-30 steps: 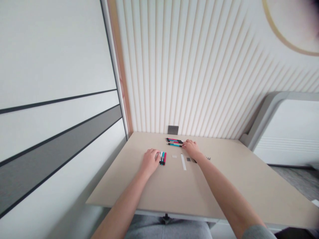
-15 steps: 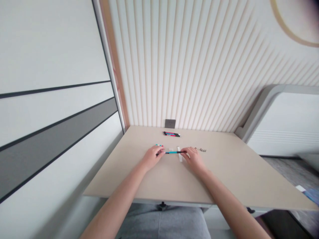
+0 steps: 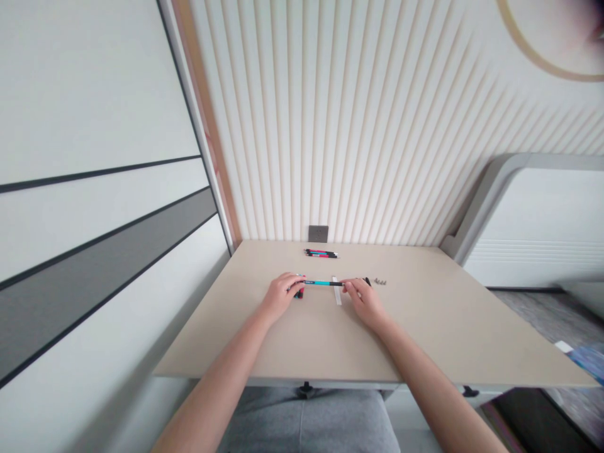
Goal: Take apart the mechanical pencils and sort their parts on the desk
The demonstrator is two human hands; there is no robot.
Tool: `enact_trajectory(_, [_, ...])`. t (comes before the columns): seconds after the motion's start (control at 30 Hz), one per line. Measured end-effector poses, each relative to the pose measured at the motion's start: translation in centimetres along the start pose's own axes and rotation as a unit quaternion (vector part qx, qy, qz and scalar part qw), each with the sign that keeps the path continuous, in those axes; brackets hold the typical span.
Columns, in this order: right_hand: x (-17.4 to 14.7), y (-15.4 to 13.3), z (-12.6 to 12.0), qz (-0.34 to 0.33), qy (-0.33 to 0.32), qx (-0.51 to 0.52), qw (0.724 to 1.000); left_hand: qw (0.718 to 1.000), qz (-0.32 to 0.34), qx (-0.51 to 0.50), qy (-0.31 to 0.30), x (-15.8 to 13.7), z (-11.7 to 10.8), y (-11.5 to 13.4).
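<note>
A slim black and light-blue pen [image 3: 323, 283] is held level across the middle of the table, one end in each hand. My left hand [image 3: 282, 294] is closed in a pinch on its left end. The fingers of my right hand [image 3: 363, 298] close around its black right end, where the tip is partly hidden. Partly covered by my left hand lie small black and red pieces [image 3: 301, 293], too small to name. A white strip [image 3: 336, 294] lies on the table beneath the pen, just left of my right hand.
Several assembled pens [image 3: 321, 253] lie in a small group near the wall. Small metallic pieces [image 3: 380, 282] sit in a row right of my right hand, with a black piece [image 3: 367, 281] beside it. A dark socket [image 3: 318, 233] is on the ribbed wall behind the table [image 3: 321, 352].
Both hands and the pen have shifted slightly away from me. Black and red pieces now show below my left fingers, and a black piece shows beyond my right hand. The view has shifted slightly.
</note>
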State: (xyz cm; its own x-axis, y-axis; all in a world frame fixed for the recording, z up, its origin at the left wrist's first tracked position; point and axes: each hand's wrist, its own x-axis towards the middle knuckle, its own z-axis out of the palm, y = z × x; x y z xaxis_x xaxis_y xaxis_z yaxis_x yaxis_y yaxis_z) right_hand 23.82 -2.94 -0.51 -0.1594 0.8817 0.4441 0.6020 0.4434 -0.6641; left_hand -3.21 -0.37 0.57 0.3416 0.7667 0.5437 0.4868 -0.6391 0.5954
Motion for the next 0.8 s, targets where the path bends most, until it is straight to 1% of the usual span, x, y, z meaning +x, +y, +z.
enact_trajectory(0.13, [0.08, 0.22, 0.06, 0.013, -0.029, -0.021, 0.999, 1.0, 0.012, 0.006, -0.008, -0.04, -0.03, 0.12])
enact_trajectory(0.2, [0.19, 0.36, 0.07, 0.02, -0.03, -0.028, 0.999, 1.0, 0.011, 0.014, -0.018, -0.04, 0.0, 0.26])
enact_trajectory(0.3, [0.33, 0.44, -0.03, 0.036, -0.006, -0.028, 0.999, 0.999, 0.001, 0.012, -0.038, -0.02, -0.04, 0.47])
enact_trajectory(0.4, [0.34, 0.43, -0.14, 0.018, 0.014, -0.026, 0.999, 0.999, -0.011, 0.0, -0.053, 0.02, -0.14, 0.57])
enact_trajectory(0.5, [0.21, 0.42, 0.05, 0.0, 0.039, -0.021, 0.999, 0.999, -0.02, -0.006, -0.041, 0.05, -0.15, 0.61])
enact_trajectory(0.6, [0.08, 0.29, 0.38, 0.014, 0.06, -0.004, 0.998, 1.0, -0.021, -0.004, -0.018, 0.07, -0.06, 0.68])
enact_trajectory(0.7, [0.05, 0.04, 0.39, 0.037, 0.045, 0.007, 0.998, 1.0, -0.019, -0.007, -0.01, 0.07, 0.0, 0.74])
enact_trajectory(0.8, [0.07, -0.05, 0.1, 0.055, 0.003, 0.005, 0.998, 1.0, -0.017, -0.009, -0.004, 0.05, -0.01, 0.65])
